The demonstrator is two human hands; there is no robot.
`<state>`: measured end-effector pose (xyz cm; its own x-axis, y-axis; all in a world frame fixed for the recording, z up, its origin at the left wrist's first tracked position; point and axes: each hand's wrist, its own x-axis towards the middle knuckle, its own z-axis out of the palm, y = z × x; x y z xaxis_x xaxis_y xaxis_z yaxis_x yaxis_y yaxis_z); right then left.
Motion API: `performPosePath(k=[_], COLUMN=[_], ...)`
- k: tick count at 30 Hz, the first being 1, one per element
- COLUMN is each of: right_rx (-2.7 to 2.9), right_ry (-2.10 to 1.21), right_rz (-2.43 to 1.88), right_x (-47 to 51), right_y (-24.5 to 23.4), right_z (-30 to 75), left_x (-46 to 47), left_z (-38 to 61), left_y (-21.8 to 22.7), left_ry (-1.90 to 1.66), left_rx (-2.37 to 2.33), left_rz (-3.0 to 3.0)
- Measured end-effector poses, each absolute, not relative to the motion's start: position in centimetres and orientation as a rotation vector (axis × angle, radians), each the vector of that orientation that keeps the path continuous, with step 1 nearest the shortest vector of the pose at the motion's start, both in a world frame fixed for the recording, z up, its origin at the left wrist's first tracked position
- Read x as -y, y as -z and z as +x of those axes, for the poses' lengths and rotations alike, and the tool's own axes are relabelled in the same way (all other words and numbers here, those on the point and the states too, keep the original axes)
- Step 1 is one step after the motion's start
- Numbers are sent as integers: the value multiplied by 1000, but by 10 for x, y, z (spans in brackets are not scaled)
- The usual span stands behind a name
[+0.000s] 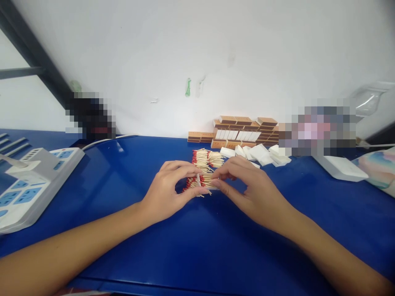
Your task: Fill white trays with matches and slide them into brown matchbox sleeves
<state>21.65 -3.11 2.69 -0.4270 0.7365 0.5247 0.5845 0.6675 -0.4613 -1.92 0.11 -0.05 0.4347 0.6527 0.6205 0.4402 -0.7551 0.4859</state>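
Between my hands is a small white matchbox tray [198, 180] with red-headed matches [206, 181] lying in it. The thumb and fingers of my left hand [169, 185] grip the tray's left end. At its right end, my right hand [247, 185] has thumb and forefinger closed on the tray and the match ends; its other fingers are curled. My fingers partly cover the tray. Just behind lies a heap of loose matches [202, 158] with pale sticks, and more match heads poke out beside my left fingertips.
Stacked brown matchboxes [234, 121] stand against the white wall [154, 61]. Several white matchbox trays [261, 154] lie right of the match heap. A power strip [33, 181] sits on the left of the blue table [173, 255]. A white box-like object [345, 167] lies at right.
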Motion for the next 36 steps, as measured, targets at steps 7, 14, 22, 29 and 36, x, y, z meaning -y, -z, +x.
performPosePath(k=[7, 14, 22, 29, 36], right_rx=[2259, 2278, 2231, 2000, 2209], right_ry=[-334, -226, -171, 154, 89], right_rz=[-990, -1029, -943, -1122, -1215], right_x=[32, 34, 32, 15, -21], right_y=[-26, -28, -28, -22, 5], right_z=[212, 214, 214, 232, 261], left_x=[-1, 0, 0, -1, 0], left_z=[-19, -19, -20, -19, -18], left_y=[2, 2, 1, 2, 2], left_ry=[-1224, -1226, -1227, -1332, -1289], left_rx=[-832, -837, -887, -1053, -1084], left_rz=[2604, 2580, 2513, 2440, 2438])
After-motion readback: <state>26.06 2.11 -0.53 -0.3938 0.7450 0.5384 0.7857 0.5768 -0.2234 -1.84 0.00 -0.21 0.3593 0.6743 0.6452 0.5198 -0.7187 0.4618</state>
